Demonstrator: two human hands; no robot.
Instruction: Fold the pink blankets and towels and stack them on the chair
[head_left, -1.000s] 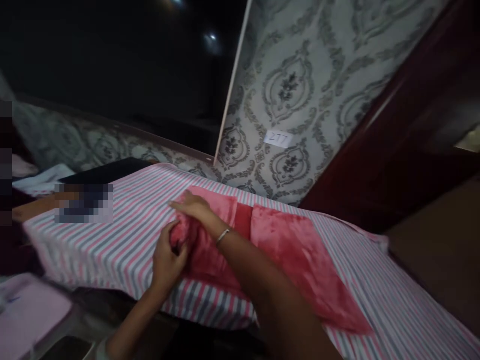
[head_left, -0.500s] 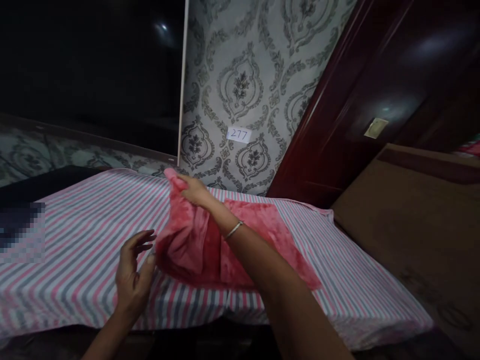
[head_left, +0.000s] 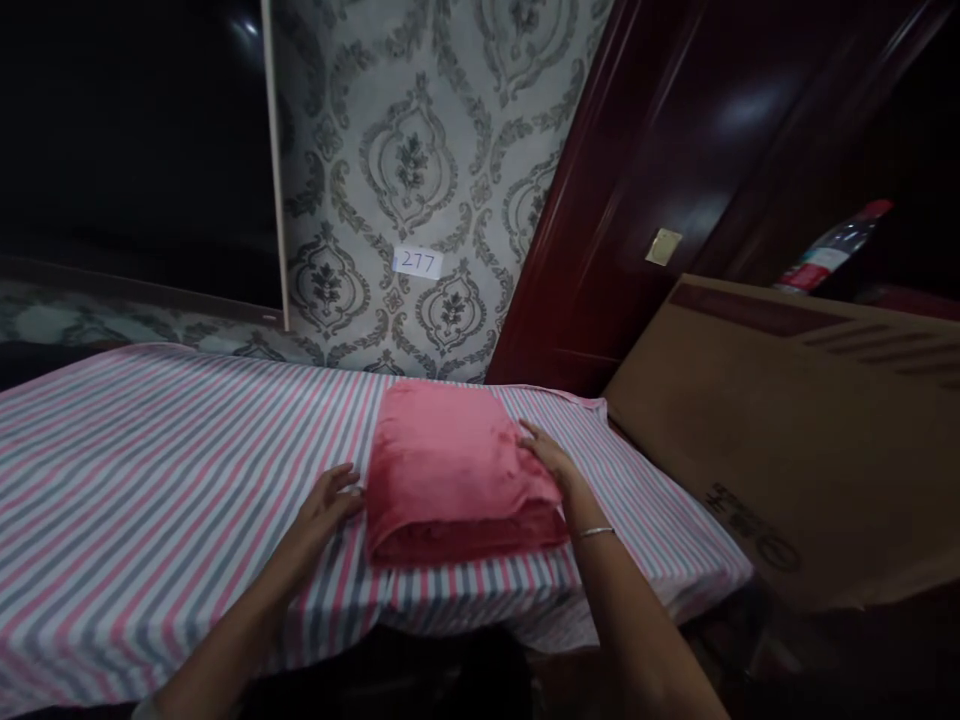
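A folded pink plush cloth (head_left: 450, 455) lies on the striped sheet, its layers showing along the front edge. Whether it is a blanket or a garment, I cannot tell. My left hand (head_left: 330, 502) is beside its left edge, fingers apart and slightly bent, holding nothing. Against the right edge rests my right hand (head_left: 553, 462), fingers loosely stretched over the cloth's side without gripping it. A thin bracelet (head_left: 598, 532) circles my right wrist.
The striped sheet (head_left: 187, 450) covers the table up to the patterned wall. A large cardboard box (head_left: 750, 420) stands at the right, with a plastic bottle (head_left: 829, 255) behind it. A dark screen (head_left: 135, 150) is at the upper left.
My right hand has carried the cloth's left part over to the right, let go of it and now lies at the right edge. The cloth is a smaller bundle. The view has turned right.
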